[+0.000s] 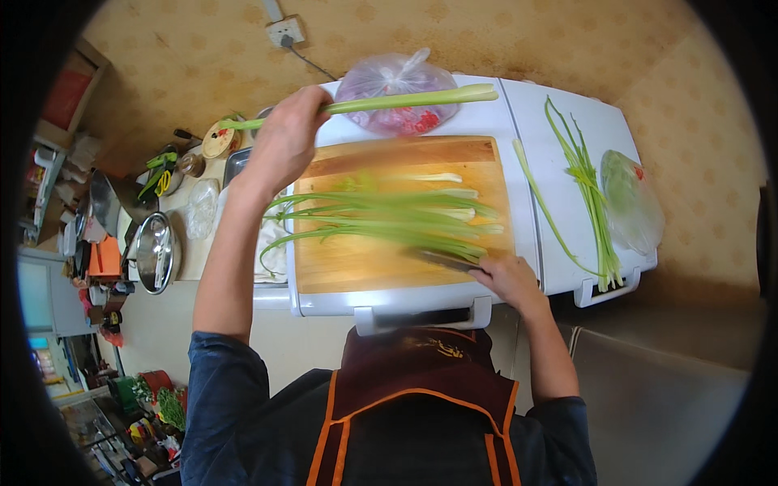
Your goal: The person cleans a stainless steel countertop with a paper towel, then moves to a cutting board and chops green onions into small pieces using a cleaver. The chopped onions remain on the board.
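My left hand (292, 133) grips a long green celery stalk (419, 100), raised over the far left of a wooden cutting board (364, 267). The stalk's pale, cut-looking end points right. In my right hand (510, 279) is a knife (444, 260), its blurred blade angled left over the board's near right part. Several thin celery stalks (389, 212) lie side by side across the board, leafy ends to the left and pale ends to the right. Close to the knife lie the nearest stalks; whether the blade touches them I cannot tell.
The board rests on a white chest freezer (419, 304). Behind it sits a tied plastic bag (395, 91). More stalks (586, 200) and a second bag (632, 200) lie on the right lid. Leftward are a steel bowl (157, 252) and a counter (188, 255); a wall socket (285, 29) has a plugged-in cord.
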`<state>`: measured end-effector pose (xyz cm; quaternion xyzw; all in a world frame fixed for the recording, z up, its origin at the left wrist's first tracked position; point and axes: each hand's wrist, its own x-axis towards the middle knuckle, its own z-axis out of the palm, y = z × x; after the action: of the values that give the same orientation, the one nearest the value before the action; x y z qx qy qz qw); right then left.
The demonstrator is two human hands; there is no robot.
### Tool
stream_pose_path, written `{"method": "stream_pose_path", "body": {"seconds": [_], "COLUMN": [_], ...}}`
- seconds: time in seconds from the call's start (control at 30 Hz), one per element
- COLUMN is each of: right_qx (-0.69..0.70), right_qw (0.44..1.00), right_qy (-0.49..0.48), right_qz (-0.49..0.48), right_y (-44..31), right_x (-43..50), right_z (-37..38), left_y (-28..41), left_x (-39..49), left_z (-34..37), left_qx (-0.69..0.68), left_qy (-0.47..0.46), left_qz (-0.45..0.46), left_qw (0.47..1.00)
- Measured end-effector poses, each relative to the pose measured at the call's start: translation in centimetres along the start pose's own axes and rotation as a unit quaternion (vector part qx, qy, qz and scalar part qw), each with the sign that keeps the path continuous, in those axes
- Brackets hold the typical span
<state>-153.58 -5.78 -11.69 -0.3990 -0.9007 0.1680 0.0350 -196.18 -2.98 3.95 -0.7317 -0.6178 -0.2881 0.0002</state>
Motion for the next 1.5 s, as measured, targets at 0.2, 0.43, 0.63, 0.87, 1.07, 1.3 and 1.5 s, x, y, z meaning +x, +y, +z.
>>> {"method": "stream_pose_path", "body": {"seconds": [0.2, 0.43, 0.63, 0.87, 1.07, 1.3, 1.5], "right_qx": [-0.006, 0.141, 0.236, 0.198, 0.23, 0.232, 0.186], "right_qw": [0.999, 0.987, 0.959, 0.959, 0.949, 0.957, 0.976], "right_qy": [0.008, -0.007, 0.041, 0.064, 0.038, 0.016, -0.016], "right_qz": [0.032, 0.072, 0.153, 0.191, 0.214, 0.173, 0.113], "right_y": [1.8, 3.7, 5.6, 2.4, -0.2, -2.3, -5.3], "right_x": [5.5, 6.6, 3.9, 1.7, 0.6, 1.2, 2.0], "right_z": [-0.7, -2.2, -5.0, -7.2, -6.9, -5.3, -3.7], "left_y": [1.3, 3.9, 5.4, 6.0, 2.6, -7.2, -9.0], "left_x": [-10.3, -21.3, -19.9, -19.4, -21.4, -27.5, -26.3], "left_z": [-4.6, 7.3, 16.9, 20.9, 15.4, 9.5, 9.7], "left_qx": [-0.086, -0.113, -0.093, -0.099, -0.011, -0.001, -0.138], "left_qy": [-0.052, -0.105, -0.035, -0.033, 0.088, -0.051, -0.187], "left_qz": [-0.119, -0.104, -0.005, -0.006, 0.002, -0.019, -0.092], "left_qw": [0.988, 0.983, 0.995, 0.995, 0.996, 0.999, 0.968]}}
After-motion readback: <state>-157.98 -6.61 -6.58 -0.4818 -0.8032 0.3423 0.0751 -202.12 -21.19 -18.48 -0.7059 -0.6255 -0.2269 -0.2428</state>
